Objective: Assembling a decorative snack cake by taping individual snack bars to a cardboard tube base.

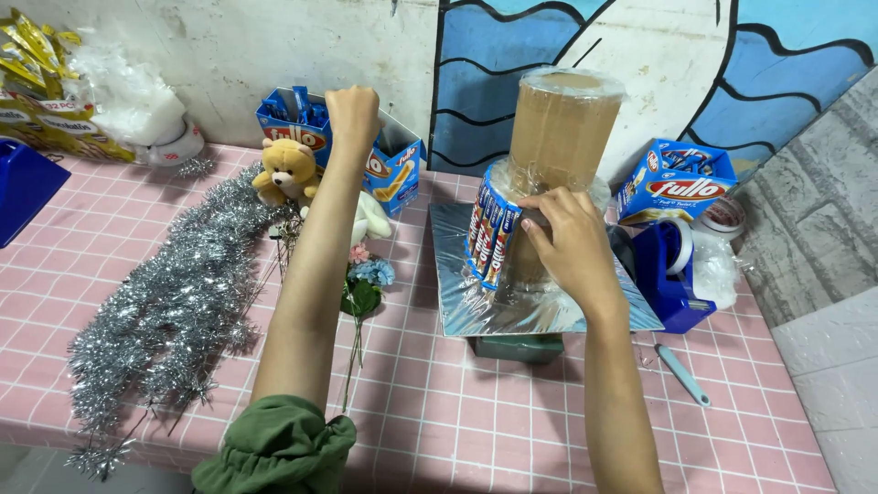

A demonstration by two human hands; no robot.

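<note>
My left hand [353,117] reaches far across the table and is closed inside the open blue snack box [388,165]; what it grips is hidden. My right hand [569,242] presses flat on the lower tier of a brown cardboard tower [560,128] wrapped in clear film. Several wafer sticks in blue and red wrappers [489,230] stand side by side against that tier, just left of my fingers. The tower stands on a silver foil board [457,306] raised on a dark green block [518,348].
Silver tinsel garland [169,311] lies at left. A small teddy bear [285,172] and artificial flowers [364,284] sit by my left arm. A blue tape dispenser [672,270], a second blue snack box [681,178] and a light blue tool [681,375] are at right.
</note>
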